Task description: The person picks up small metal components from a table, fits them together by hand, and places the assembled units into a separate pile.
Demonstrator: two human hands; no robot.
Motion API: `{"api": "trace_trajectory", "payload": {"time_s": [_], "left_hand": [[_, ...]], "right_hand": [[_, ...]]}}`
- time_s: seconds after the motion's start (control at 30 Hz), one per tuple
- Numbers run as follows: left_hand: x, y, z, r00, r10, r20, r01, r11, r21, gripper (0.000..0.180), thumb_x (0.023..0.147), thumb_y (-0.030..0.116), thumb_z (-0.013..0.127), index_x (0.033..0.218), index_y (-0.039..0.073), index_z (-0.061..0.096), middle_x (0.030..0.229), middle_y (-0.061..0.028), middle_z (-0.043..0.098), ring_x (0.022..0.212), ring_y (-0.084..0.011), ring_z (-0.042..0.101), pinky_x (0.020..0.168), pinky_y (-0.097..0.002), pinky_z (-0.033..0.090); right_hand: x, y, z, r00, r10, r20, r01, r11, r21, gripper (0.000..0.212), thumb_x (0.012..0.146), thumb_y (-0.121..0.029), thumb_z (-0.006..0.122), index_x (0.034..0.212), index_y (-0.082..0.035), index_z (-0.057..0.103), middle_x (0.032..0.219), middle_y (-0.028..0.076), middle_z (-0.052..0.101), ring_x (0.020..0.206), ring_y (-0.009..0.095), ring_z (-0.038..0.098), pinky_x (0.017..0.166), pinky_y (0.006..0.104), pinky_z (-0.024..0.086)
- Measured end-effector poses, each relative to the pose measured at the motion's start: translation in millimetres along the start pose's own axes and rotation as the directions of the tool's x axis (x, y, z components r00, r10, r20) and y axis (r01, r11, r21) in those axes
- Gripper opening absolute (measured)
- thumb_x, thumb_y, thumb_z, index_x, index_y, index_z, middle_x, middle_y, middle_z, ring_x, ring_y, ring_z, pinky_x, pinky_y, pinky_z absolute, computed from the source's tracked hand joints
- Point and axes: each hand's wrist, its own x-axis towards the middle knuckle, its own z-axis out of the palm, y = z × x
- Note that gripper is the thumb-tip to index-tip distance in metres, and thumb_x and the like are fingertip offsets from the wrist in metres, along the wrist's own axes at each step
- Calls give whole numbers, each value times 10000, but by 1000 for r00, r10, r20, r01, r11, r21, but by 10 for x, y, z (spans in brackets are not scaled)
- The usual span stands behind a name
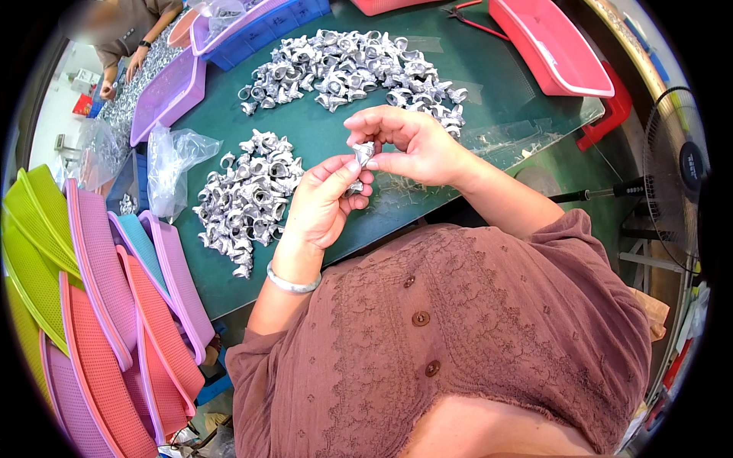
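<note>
Between my two hands, above the table's near edge, is a small silvery-grey cast metal part [364, 155] with a pointed top. The fingers of my left hand [324, 197] are closed round it; a bit more grey metal shows lower down among those fingers. My right hand [420, 147] pinches the part's upper right side with thumb and fingers. Left of my left hand lies a heap of similar ring-shaped metal parts [252, 191]. A second, wider heap [343, 69] of them spreads over the far side of the green table [221, 114].
Stacked colored baskets [99, 320] stand at the left. Purple [169, 98] and blue [259, 32] bins and a clear plastic bag [174, 164] edge the table. Far right are a pink bin [551, 47], red-handled pliers [475, 19] and a fan [679, 172]. A co-worker [126, 38] handles parts far left.
</note>
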Motion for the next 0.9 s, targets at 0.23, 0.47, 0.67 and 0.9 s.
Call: {"api": "trace_trajectory", "payload": {"time_s": [0.23, 0.47, 0.67, 0.9], "left_hand": [[-7, -11, 11, 999, 37, 38, -38, 999, 11, 245, 916, 266, 534, 954, 31, 593, 828, -59, 620, 708, -142, 583, 567, -251, 469], [-6, -42, 3, 993, 81, 83, -77, 996, -49, 279, 903, 241, 565, 1089, 33, 579, 885, -35, 618, 727, -101, 573, 595, -224, 474], [-16, -29, -44, 977, 89, 193, -67, 991, -119, 350, 912, 196, 545, 1217, 28, 512, 966, -60, 600, 788, -120, 566, 642, -241, 475], [-32, -6, -32, 966, 114, 230, -88, 989, -121, 396, 874, 27, 509, 1267, 58, 465, 1047, -84, 570, 868, -148, 570, 687, -262, 496]], "right_hand": [[-2, -124, 72, 995, -101, 28, 104, 944, -313, 537, 731, 53, 641, 1237, -65, 505, 1011, 47, 585, 877, 134, 556, 761, 283, 456], [6, -135, 36, 979, -202, -20, 167, 859, -483, 558, 704, 30, 665, 1230, -91, 518, 1029, 48, 594, 848, 144, 549, 710, 268, 444], [-29, -122, -32, 987, -129, -95, 69, 878, -474, 497, 720, 8, 650, 1195, -89, 539, 997, 47, 597, 839, 139, 553, 686, 256, 451], [-66, -53, -126, 982, -25, -185, -66, 882, -467, 400, 787, 11, 593, 1178, -56, 548, 990, 38, 602, 803, 86, 514, 664, 220, 425]]}}
